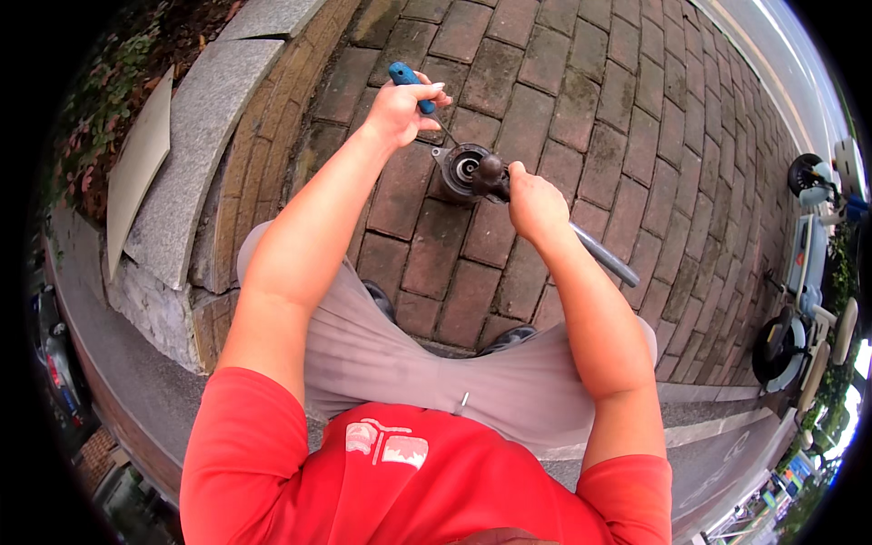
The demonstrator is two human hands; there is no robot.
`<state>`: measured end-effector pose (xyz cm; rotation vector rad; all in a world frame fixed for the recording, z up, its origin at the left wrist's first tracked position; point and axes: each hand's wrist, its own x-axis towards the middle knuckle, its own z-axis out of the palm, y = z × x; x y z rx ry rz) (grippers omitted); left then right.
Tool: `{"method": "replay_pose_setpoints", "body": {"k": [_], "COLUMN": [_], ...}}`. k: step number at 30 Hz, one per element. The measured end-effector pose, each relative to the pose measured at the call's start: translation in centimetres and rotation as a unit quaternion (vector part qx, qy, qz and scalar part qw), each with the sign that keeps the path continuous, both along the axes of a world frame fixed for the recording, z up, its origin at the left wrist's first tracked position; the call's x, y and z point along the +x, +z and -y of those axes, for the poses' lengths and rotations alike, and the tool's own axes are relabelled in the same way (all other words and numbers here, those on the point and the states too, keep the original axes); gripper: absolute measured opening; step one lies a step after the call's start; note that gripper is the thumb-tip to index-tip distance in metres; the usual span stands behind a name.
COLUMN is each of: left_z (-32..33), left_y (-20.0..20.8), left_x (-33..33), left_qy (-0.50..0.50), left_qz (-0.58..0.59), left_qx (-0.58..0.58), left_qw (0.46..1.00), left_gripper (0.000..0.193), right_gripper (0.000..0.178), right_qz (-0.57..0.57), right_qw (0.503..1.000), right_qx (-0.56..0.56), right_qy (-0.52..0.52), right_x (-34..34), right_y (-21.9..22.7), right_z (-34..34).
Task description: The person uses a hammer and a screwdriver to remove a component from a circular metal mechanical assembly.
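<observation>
My left hand [397, 111] is closed round a screwdriver with a blue handle [401, 74]. Its thin shaft slants down to the rim of a round metal housing [458, 193], which stands on the brick paving with its open face up. Inside the housing sits a ringed part like a bearing [466, 169]. My right hand [538, 202] grips a hammer close to its head, and the grey handle [607, 257] sticks out behind the fist. The dark rounded hammer head [490, 173] overlaps the housing's right side in the view, so contact cannot be told.
Brick paving [563, 118] spreads round the housing. A stone kerb [204, 127] edges a planting bed at left, with a thin board [141, 168] leaning on it. Parked scooters [799, 291] stand at the far right. My knees and shoes are close below the housing.
</observation>
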<state>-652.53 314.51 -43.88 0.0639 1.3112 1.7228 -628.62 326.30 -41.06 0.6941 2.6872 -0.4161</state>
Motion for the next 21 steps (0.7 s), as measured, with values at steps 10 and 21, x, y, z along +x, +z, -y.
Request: {"method": "replay_pose_setpoints", "body": {"k": [10, 21], "left_z": [-1.5, -0.7], "left_y": [3.7, 2.5], "left_x": [3.7, 1.9], "left_qy": [-0.383, -0.212], "left_qz": [-0.37, -0.22], "left_qx": [0.016, 0.011], "left_qw": [0.846, 0.952], "left_gripper": [0.016, 0.016], "right_gripper": [0.014, 0.015], "right_qz": [0.015, 0.01], "right_qw": [0.999, 0.998], "right_qx": [-0.024, -0.046], "right_qy": [-0.02, -0.031], "right_x": [-0.1, 0.2], "right_y": [0.0, -0.5], "right_z": [-0.3, -0.7]}}
